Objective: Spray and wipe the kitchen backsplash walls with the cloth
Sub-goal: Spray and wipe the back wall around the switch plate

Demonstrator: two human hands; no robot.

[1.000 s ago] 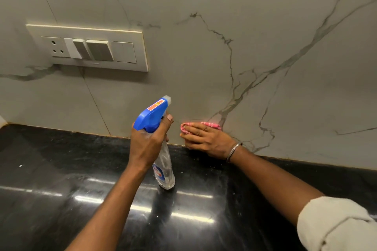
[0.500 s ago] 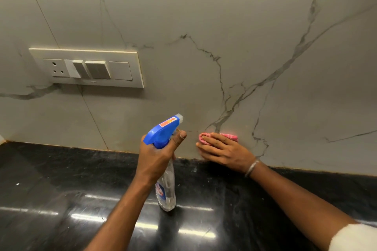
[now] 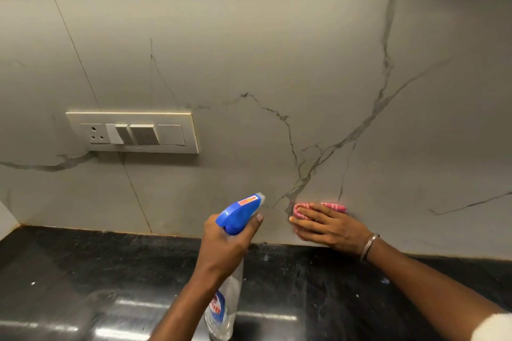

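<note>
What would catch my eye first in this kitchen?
The spray bottle with its bright blue head stands out near the middle, gripped by the left hand and aimed at the grey veined wall. Just right of it, the right hand presses a pink cloth flat against the wall, low down above the black counter. A cream switch plate sits on the wall to the left.

Cloth (image 3: 336, 207): under right hand (image 3: 329, 227), against the backsplash (image 3: 249, 50).
Spray bottle (image 3: 238, 216): in left hand (image 3: 221, 249), left of right hand.
Switch plate (image 3: 133, 133): up-left of left hand.

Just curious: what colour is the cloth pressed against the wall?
The cloth is pink with thin white stripes, best seen in the head view.
</note>
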